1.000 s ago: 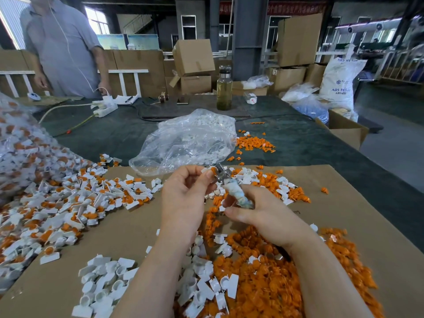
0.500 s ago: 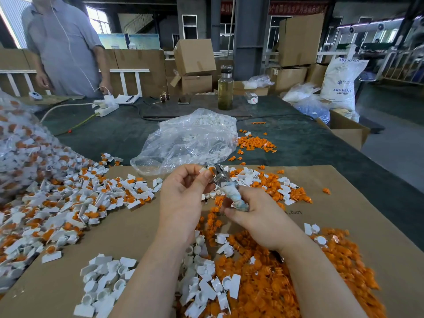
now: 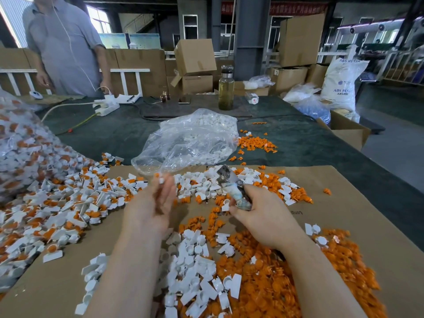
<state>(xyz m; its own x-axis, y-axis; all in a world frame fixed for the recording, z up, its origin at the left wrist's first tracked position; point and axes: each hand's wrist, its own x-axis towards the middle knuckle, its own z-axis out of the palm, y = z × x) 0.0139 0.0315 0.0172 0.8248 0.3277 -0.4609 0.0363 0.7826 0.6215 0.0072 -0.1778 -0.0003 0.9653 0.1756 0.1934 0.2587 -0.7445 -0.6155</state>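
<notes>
Right hand (image 3: 266, 219) is wrapped round the taped handle of the crimp tool (image 3: 238, 196). Its metal head sticks up and away from me, tilted left, above the mixed parts in the middle of the cardboard sheet (image 3: 344, 203). Left hand (image 3: 156, 203) is raised just left of the tool and not touching it, palm turned right, fingers pointing up. A small white-and-orange part (image 3: 161, 179) sits at the fingertips, but motion blur there means I can't tell whether it's pinched or loose. Near me, between my forearms, is the loose white clips pile (image 3: 195, 271). The orange plugs heap (image 3: 263, 283) butts against it on the right and runs under my right forearm. The assembled pile (image 3: 68, 203), white with orange inserts, spreads over the left side of the sheet up to a full clear sack (image 3: 20, 152) at the left edge. Just beyond the sheet's far edge, centre, is a half-empty plastic bag (image 3: 190, 138) of white clips on the green table cover (image 3: 309, 145), with a small orange scatter (image 3: 257, 143) to its right. On the far side stand a bottle (image 3: 226, 90) and, further left, a power strip (image 3: 107, 109). A person in a grey shirt (image 3: 64, 47) stands far left behind the table.
</notes>
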